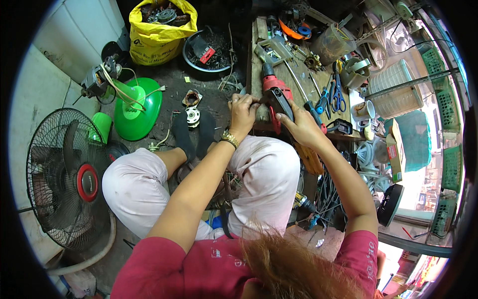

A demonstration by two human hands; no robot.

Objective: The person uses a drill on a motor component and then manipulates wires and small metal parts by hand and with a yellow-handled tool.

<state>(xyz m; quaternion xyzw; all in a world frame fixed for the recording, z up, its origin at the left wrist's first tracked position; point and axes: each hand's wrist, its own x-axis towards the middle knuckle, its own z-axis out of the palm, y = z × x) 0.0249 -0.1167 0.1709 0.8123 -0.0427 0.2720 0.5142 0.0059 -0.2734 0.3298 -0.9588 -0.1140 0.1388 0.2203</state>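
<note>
The step in hand looks like close two-handed work at the edge of the bench (257, 77). The right hand (301, 124) is wrapped around a black tool (282, 102) with a red lever, which sits between the hands, above the right knee and beside the red drill (274, 83). The left hand (241, 113) has its fingertips drawn together near the tool (whether they pinch something small, I cannot tell). The next move, I judge, calls for a steady left hand and care over fingers so near the tool.

By count: two hands, one black tool, one drill, one pair of blue scissors (339, 102) and one white cup (364, 110). On the floor side are one fan (87, 182), one green stand (144, 122), one yellow bag (154, 47), one basin (209, 70) of scraps, and two metal parts (192, 117) by the feet. At least four green baskets (446, 107) line the right.
</note>
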